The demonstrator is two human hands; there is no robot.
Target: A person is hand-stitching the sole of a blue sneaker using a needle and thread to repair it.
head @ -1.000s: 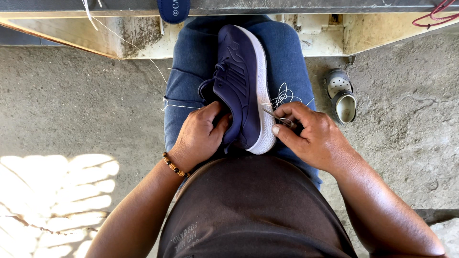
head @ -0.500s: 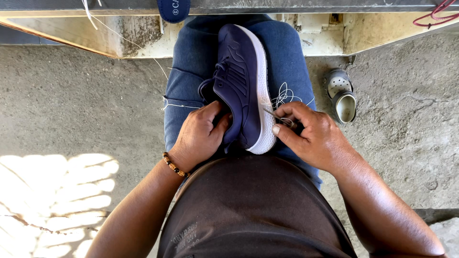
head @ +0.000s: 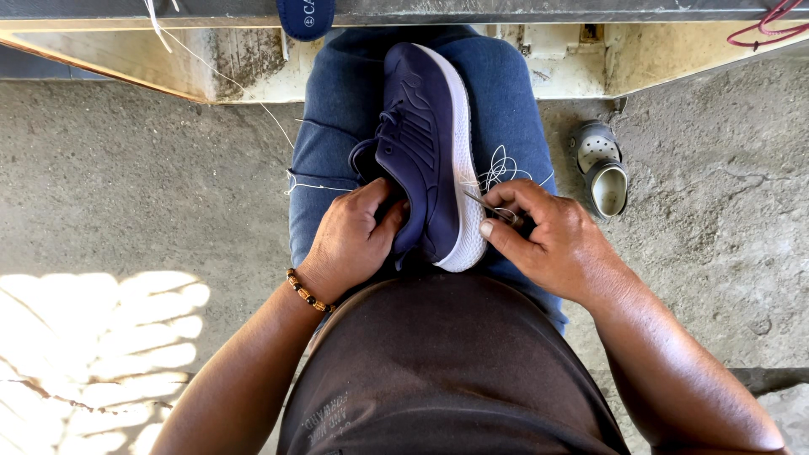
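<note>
Gripping the heel end of the shoe, the left hand has fingers curled into the collar, thumb on the upper, closed firm. Right hand sits just right of the white sole, thumb and forefinger pinched shut on a thin needle whose tip points left at the sole edge near the heel. Shoe lies on its side across the lap on jeans, long axis running away from the body, toe far, sole facing right. Right hand is nearer the seam. White thread loops just beyond the needle. Further right on the floor a grey clog; bench edge farthest.
</note>
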